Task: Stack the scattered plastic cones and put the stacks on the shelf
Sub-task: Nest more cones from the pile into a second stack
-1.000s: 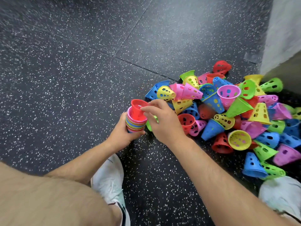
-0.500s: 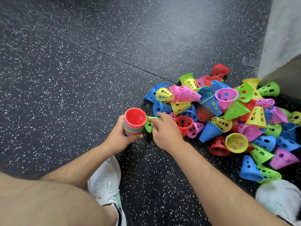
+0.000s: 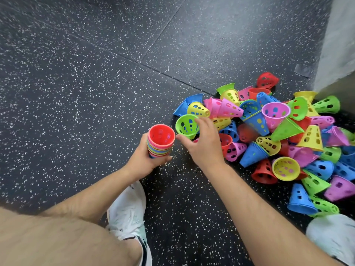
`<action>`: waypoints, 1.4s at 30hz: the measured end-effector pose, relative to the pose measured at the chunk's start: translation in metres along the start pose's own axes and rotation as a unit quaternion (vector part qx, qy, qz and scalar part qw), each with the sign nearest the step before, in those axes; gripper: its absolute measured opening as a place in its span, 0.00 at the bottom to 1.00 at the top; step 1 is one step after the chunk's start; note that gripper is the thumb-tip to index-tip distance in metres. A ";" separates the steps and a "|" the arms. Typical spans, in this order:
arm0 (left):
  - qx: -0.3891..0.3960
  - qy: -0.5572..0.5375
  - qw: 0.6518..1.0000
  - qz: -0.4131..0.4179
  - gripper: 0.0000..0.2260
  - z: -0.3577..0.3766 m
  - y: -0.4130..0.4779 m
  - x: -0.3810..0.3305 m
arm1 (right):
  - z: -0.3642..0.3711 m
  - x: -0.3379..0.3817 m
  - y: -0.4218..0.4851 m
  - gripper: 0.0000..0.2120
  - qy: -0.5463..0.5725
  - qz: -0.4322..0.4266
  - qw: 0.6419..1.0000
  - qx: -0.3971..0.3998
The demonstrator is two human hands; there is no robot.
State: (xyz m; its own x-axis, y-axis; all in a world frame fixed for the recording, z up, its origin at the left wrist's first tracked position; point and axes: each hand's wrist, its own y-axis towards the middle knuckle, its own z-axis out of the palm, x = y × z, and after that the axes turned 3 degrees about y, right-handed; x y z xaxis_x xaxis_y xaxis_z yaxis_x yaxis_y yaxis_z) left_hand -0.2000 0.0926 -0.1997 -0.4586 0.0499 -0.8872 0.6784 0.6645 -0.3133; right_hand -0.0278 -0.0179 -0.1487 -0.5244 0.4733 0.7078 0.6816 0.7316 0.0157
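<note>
My left hand (image 3: 143, 157) grips a stack of nested cones (image 3: 160, 142), wide ends up, with a red cone on top and several coloured rims showing below it. My right hand (image 3: 204, 143) holds a green cone (image 3: 186, 126) by its rim, open end facing the camera, just right of the stack and slightly above the floor. A heap of loose perforated cones (image 3: 278, 135) in red, blue, yellow, pink, purple and green lies on the floor to the right. No shelf is in view.
The floor is black speckled rubber tiles (image 3: 96, 73) with seams. A pale wall (image 3: 340, 39) rises at the upper right beside the heap. My white shoes show at the bottom middle (image 3: 127, 212) and bottom right (image 3: 332, 237).
My right hand pressed the red cone onto the stack, reached to the pile's edge, and has lifted a green cone up beside the stack. The left hand holds the stack nearly still.
</note>
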 end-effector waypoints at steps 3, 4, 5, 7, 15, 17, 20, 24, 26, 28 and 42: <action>0.005 0.005 1.000 0.004 0.35 -0.001 -0.002 -0.001 | -0.012 0.011 0.009 0.29 0.057 -0.022 0.994 -0.093; 0.005 0.004 1.000 0.004 0.35 -0.001 -0.002 -0.001 | -0.016 0.016 0.011 0.27 0.080 -0.031 0.989 -0.120; 0.006 0.005 1.000 0.006 0.35 0.000 -0.002 -0.002 | -0.019 0.020 0.012 0.27 0.102 -0.035 0.985 -0.138; 0.007 0.009 1.000 0.008 0.34 0.001 -0.001 -0.003 | -0.023 0.030 0.012 0.30 0.141 -0.021 0.981 -0.132; 0.019 0.012 1.000 -0.001 0.35 -0.001 0.002 -0.004 | -0.008 0.034 -0.012 0.32 0.047 -0.112 0.992 0.037; 0.022 0.020 1.000 0.003 0.32 -0.001 0.003 -0.004 | -0.002 0.025 -0.019 0.31 0.004 -0.106 0.991 0.086; 0.032 0.027 0.999 0.006 0.33 0.001 0.003 -0.002 | -0.003 0.013 -0.025 0.31 0.008 -0.087 0.989 0.121; 0.036 0.044 0.998 0.012 0.33 0.004 0.004 -0.006 | -0.007 -0.005 -0.027 0.24 0.034 -0.055 0.995 0.071; 0.039 0.053 0.998 0.011 0.34 0.005 0.004 -0.009 | -0.006 -0.019 -0.029 0.17 0.005 -0.035 0.999 0.014; 0.044 0.057 0.997 0.003 0.34 0.005 0.004 -0.009 | -0.006 -0.031 -0.032 0.13 -0.064 -0.009 0.998 0.006; 0.037 0.062 0.997 -0.007 0.34 0.010 -0.006 -0.016 | -0.023 -0.051 -0.036 0.23 -0.134 -0.015 0.991 0.021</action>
State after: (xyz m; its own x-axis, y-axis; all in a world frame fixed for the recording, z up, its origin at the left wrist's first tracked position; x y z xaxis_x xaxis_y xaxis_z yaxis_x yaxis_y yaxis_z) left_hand -0.1913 0.0803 -0.1874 -0.5334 0.1358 -0.8349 0.7091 0.6099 -0.3538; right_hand -0.0140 -0.0794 -0.1695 -0.6643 0.5610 0.4939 0.6450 0.7641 -0.0005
